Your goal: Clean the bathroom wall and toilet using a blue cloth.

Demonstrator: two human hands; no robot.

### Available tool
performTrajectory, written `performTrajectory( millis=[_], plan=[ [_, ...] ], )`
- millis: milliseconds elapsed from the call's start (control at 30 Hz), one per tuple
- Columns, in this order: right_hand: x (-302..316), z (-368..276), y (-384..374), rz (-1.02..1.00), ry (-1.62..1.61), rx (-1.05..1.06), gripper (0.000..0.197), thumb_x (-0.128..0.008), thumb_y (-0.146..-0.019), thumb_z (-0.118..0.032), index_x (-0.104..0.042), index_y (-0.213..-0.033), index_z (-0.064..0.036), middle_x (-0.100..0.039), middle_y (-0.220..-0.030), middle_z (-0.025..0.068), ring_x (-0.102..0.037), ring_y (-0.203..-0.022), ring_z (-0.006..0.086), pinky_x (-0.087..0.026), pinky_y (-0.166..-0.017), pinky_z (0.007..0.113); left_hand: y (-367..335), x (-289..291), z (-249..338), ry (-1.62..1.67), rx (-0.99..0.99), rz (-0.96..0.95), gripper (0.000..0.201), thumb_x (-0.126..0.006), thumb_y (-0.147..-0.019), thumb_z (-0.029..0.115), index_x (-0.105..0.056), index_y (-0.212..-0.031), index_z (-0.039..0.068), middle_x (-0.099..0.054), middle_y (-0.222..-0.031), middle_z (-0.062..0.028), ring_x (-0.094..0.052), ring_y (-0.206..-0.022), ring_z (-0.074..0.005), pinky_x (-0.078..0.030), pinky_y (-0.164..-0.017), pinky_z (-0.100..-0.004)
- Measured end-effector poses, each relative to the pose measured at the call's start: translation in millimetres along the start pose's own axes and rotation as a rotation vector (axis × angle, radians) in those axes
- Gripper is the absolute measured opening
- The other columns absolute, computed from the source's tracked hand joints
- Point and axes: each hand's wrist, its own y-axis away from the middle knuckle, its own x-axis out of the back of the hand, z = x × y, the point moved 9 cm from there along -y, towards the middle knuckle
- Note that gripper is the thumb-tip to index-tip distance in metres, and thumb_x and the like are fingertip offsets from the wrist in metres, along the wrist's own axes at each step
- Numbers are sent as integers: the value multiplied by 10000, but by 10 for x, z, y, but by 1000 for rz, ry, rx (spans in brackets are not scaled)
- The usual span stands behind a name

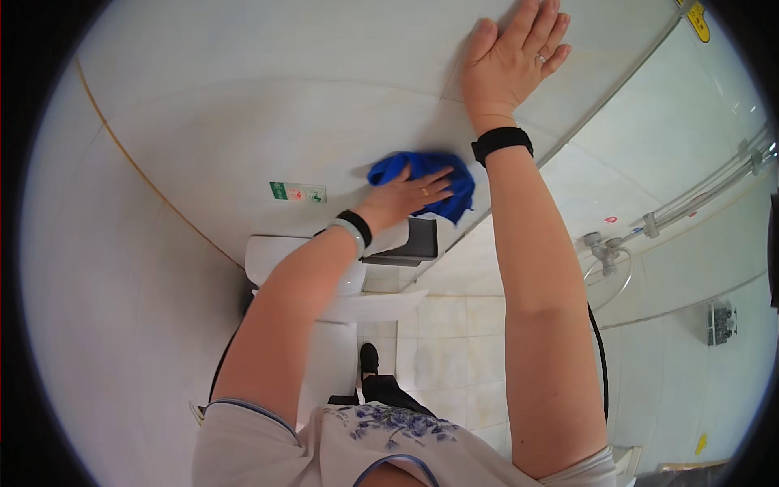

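My left hand (398, 199) holds a crumpled blue cloth (458, 178) pressed against the pale tiled wall (203, 122), with its fingers spread over the cloth. A ring sits on one finger, and a black band and a pale bangle circle that wrist. Higher up and to the right, my right hand (511, 65) lies flat on the same wall, its fingers stretched out and nothing in it. A black wristband (503, 144) is on the right wrist.
A small green-and-white sticker (298, 192) is left of the cloth. Below stand a white toilet (272, 256) and a dark grey tray-like holder (418, 242). A glass panel edge (600, 105) runs at right, with a shower fixture (604, 247) and rail (690, 207) beyond.
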Motion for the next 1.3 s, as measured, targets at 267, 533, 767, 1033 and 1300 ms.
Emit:
performTrajectory(
  millis=[267, 533, 767, 1033, 1300],
  plan=[
    [1, -8, 6, 2, 7, 12, 586, -435, -869, -266, -293, -1387, -33, -256, -1450, 178, -167, -1366, 323, -70, -1101, 484, 741, 63, -473, -38, 81, -165, 490, -539, -808, 144, -462, -1280, 254, -387, -1333, 36, -178, -1366, -138, -450, -824, -459],
    [-14, 30, 16, 9, 8, 7, 585, -423, -873, -267, -280, -1398, -53, -248, -1458, 159, -155, -1373, 308, -56, -1105, 475, 606, 24, -451, 42, 159, -123, 510, -525, -803, 135, -452, -1296, 246, -376, -1356, 25, -192, -1363, -157, -440, -820, -458],
    [-32, 24, 11, 5, 6, 15, 583, -406, -878, -279, -276, -1399, -52, -247, -1459, 159, -153, -1373, 308, -56, -1104, 474, -441, 34, 175, 259, -35, 117, 422, -399, -866, 87, -434, -1278, 171, -315, -1424, -44, -257, -1337, -165, -298, -1045, -469],
    [16, 21, 37, 61, -161, 27, 596, -398, -890, -373, -272, -1397, -88, -236, -1463, 142, -135, -1375, 323, -36, -1084, 507, -703, 90, 67, 1370, 135, 273, 297, -391, -934, 77, -498, -1209, 116, -606, -1109, -68, -552, -1080, -200, -377, -955, -292],
    [-51, 54, 59, 25, -183, -5, 597, -418, -889, -366, -266, -1401, -98, -227, -1463, 129, -127, -1374, 328, -44, -1082, 524, 144, -60, -198, -134, -133, -79, 472, -496, -848, 195, -414, -1313, 192, -230, -1470, 40, -148, -1382, -152, -394, -947, -439]
  ],
)
